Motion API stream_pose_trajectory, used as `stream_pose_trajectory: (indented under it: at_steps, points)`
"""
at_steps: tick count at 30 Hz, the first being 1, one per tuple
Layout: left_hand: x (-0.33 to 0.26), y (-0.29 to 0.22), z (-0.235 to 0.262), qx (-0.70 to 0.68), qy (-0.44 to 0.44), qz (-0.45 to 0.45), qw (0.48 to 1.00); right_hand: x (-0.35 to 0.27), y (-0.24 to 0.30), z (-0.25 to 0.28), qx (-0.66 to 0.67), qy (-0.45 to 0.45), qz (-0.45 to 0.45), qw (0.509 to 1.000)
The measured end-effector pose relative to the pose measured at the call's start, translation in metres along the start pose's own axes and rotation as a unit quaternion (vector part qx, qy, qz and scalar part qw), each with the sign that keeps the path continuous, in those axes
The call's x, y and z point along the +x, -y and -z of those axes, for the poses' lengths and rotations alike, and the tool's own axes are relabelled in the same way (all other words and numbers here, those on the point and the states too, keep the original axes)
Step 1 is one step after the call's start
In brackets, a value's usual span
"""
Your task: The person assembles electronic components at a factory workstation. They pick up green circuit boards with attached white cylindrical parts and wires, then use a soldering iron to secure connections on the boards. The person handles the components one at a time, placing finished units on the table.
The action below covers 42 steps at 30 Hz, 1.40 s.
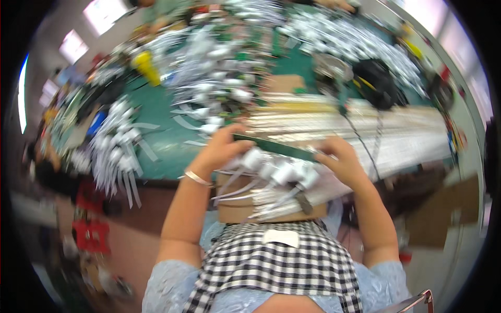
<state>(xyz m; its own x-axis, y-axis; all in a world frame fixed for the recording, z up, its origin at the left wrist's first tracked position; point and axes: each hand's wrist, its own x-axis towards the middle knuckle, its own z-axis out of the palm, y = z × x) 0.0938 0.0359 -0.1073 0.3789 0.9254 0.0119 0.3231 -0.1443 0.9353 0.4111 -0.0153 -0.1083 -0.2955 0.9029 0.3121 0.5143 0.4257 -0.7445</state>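
A narrow dark green strip, like a bare circuit board (279, 147), spans the space between my hands. My left hand (225, 150) pinches its left end, and my right hand (340, 159) closes on its right end. Right below the strip, several white cylindrical pieces with white cables (284, 173) lie over a piece of brown cardboard (233, 214) at the table's near edge. Whether these pieces are joined to the strip I cannot tell. Motion smears the fingertips a little.
Long silvery and yellowish strips (412, 133) cover the table's right side. Heaps of white-capped cables lie ahead (209, 68) and at the left (117, 141). A black bag-like object (374, 83) and a yellow object (146, 68) stand farther back. Red stools (90, 236) stand on the floor.
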Motion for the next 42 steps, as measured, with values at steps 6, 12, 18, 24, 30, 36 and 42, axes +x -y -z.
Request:
stream_pose_trajectory:
  at_steps: [6, 12, 18, 24, 30, 36, 42]
  points:
    - [0.006, -0.004, -0.004, 0.074, 0.013, -0.066, 0.995, -0.003, 0.013, 0.006, -0.098, -0.025, 0.064, 0.993]
    - [0.001, -0.019, 0.0, 0.121, 0.031, -0.075, 0.989, 0.005, 0.031, 0.005, -0.12, -0.037, 0.103, 0.987]
    - [-0.002, -0.016, 0.011, -0.112, 0.036, -0.055, 0.992, 0.026, 0.039, 0.019, 0.037, -0.139, 0.102, 0.984]
    - [-0.008, -0.015, 0.003, -0.144, 0.034, 0.002, 0.989, -0.012, -0.003, 0.053, 0.392, -0.079, 0.034, 0.916]
    - [0.009, -0.003, 0.003, -0.205, 0.074, 0.042, 0.975, -0.012, -0.004, 0.024, 0.117, 0.18, -0.077, 0.974]
    - [0.012, -0.017, 0.004, -0.183, 0.118, 0.05, 0.975, 0.03, 0.024, 0.017, 0.179, 0.263, -0.116, 0.941]
    - [0.01, -0.014, 0.001, -0.201, 0.083, 0.092, 0.972, 0.017, 0.0, 0.009, 0.585, 0.06, -0.045, 0.807]
